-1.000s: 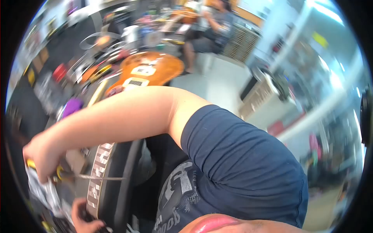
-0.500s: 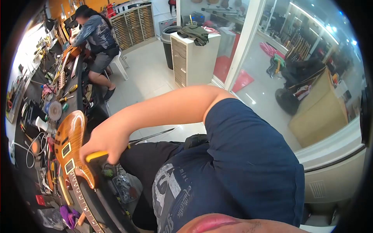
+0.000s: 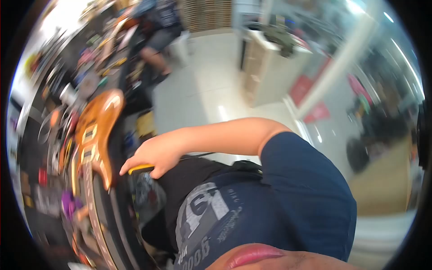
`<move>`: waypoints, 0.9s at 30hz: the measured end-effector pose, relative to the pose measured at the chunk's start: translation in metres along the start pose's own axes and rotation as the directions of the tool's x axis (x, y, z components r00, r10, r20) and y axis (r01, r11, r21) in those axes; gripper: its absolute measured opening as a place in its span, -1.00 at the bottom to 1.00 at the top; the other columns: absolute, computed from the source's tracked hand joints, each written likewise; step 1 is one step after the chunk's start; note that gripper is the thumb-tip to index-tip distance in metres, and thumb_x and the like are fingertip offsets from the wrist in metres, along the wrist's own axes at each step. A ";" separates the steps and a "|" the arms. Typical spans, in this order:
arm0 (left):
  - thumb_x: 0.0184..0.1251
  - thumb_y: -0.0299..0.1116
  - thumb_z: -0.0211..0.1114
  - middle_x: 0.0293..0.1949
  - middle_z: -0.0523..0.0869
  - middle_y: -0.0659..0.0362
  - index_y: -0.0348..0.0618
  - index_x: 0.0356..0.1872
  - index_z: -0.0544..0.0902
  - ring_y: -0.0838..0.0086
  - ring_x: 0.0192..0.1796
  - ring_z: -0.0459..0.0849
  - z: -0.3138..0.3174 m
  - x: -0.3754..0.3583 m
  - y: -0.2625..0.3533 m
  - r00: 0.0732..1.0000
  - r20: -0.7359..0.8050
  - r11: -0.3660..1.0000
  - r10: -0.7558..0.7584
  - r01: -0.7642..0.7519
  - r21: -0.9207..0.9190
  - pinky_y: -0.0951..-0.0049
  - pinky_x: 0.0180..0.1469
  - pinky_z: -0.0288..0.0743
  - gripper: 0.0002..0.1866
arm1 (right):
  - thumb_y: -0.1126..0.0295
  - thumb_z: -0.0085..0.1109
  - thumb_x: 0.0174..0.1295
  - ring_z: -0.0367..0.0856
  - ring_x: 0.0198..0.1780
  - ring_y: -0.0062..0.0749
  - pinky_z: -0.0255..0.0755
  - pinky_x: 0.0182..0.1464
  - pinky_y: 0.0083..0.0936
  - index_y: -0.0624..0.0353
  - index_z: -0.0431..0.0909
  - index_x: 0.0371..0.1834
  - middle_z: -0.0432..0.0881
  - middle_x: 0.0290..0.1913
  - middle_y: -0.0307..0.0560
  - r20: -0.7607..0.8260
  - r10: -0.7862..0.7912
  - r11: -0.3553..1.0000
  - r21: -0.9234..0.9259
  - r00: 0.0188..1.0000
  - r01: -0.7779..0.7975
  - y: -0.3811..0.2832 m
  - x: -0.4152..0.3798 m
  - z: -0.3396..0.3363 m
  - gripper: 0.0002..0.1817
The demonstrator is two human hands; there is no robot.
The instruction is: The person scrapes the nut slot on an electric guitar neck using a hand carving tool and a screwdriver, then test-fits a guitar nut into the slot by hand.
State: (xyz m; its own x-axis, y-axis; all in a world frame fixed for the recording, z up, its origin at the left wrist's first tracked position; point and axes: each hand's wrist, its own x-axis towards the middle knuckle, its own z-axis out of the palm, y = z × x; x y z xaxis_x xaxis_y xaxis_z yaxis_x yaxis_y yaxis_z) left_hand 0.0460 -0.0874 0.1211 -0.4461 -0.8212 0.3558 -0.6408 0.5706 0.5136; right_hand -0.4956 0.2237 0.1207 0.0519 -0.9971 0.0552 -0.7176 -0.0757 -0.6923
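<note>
My right hand [image 3: 153, 155] is closed around a tool with a yellow-and-black handle [image 3: 141, 169]. Its long, thin dark shaft [image 3: 200, 155] sticks out behind the hand above my lap; its exact kind is blurred. Just left of my fingers, an electric guitar [image 3: 101, 121] with a glossy amber-brown body lies on the bench, its neck [image 3: 91, 198] pointing down the view. The fingertips are apart from the guitar's edge. My left hand is out of view.
Tools and small parts crowd the dark workbench [image 3: 119, 225], with a purple item [image 3: 69, 204] beside the neck. Another person [image 3: 157, 40] sits at the bench's far end. A pale cabinet [image 3: 274, 72] stands by the glass partition.
My right hand, with the tool, has moved right, away from the guitar body it overlapped. The whole view has swung and blurred, with the background shifted to the right.
</note>
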 end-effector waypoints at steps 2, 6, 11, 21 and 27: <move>0.50 -0.41 0.70 0.20 0.87 0.04 -0.32 0.38 0.75 0.31 0.26 0.80 0.013 -0.019 -0.037 0.997 -0.056 0.998 -0.059 0.059 -0.006 0.29 0.40 0.63 -0.49 | 0.48 0.43 0.35 0.75 0.45 0.32 0.60 0.53 0.09 -0.18 0.34 0.93 0.77 0.47 0.31 -0.003 -0.204 0.974 0.102 0.979 0.203 0.011 0.067 0.035 0.01; 0.81 -0.58 0.36 0.22 0.92 0.01 -0.33 0.43 0.80 0.42 0.19 0.87 0.093 -0.067 0.017 0.986 -0.089 0.949 -0.138 0.106 -0.296 0.35 0.21 0.74 -0.68 | 0.46 0.43 0.41 0.74 0.49 0.31 0.59 0.57 0.02 -0.11 0.26 0.98 0.71 0.57 0.28 -0.016 -0.505 0.841 0.214 0.863 0.497 -0.020 0.150 0.080 0.03; 0.51 -0.71 0.36 0.52 0.82 -0.12 -0.28 0.46 0.79 -0.07 0.58 0.76 0.077 -0.087 0.046 0.975 -0.205 0.996 0.084 -0.084 0.008 0.01 0.66 0.55 -0.48 | 0.48 0.39 0.41 0.72 0.61 -0.06 0.52 0.68 -0.16 0.08 0.36 0.92 0.69 0.64 0.14 0.165 -0.612 0.699 0.571 0.774 0.431 -0.059 0.236 0.138 -0.06; 0.32 -0.35 0.72 0.42 0.82 -0.07 -0.24 0.52 0.70 -0.05 0.48 0.74 0.095 -0.086 -0.037 0.777 -0.629 0.973 0.024 0.127 0.193 0.03 0.58 0.60 -0.27 | 0.52 0.41 0.27 0.91 0.31 0.02 0.66 0.45 -0.26 0.12 0.61 0.73 0.84 0.43 0.15 0.425 -0.532 0.838 0.389 0.732 0.383 -0.066 0.284 0.205 -0.16; 0.29 -0.03 0.88 0.37 0.88 -0.03 -0.30 0.52 0.68 0.01 0.47 0.75 0.109 -0.079 -0.045 0.755 -0.655 0.948 -0.012 0.217 0.233 0.03 0.58 0.56 -0.11 | 0.40 0.52 0.10 0.95 -0.09 -0.15 0.75 0.09 -0.39 0.36 0.70 0.61 0.92 0.09 0.13 0.386 -0.515 0.813 0.504 0.765 0.293 -0.038 0.287 0.199 -0.14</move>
State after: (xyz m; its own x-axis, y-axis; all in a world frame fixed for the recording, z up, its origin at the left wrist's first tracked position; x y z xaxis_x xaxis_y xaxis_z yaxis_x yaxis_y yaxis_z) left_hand 0.0417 -0.0479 -0.0152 0.0798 -0.6279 0.7742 -0.8497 0.3633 0.3822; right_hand -0.3151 -0.0608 0.0194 0.6773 -0.7257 0.1209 -0.2182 -0.3551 -0.9090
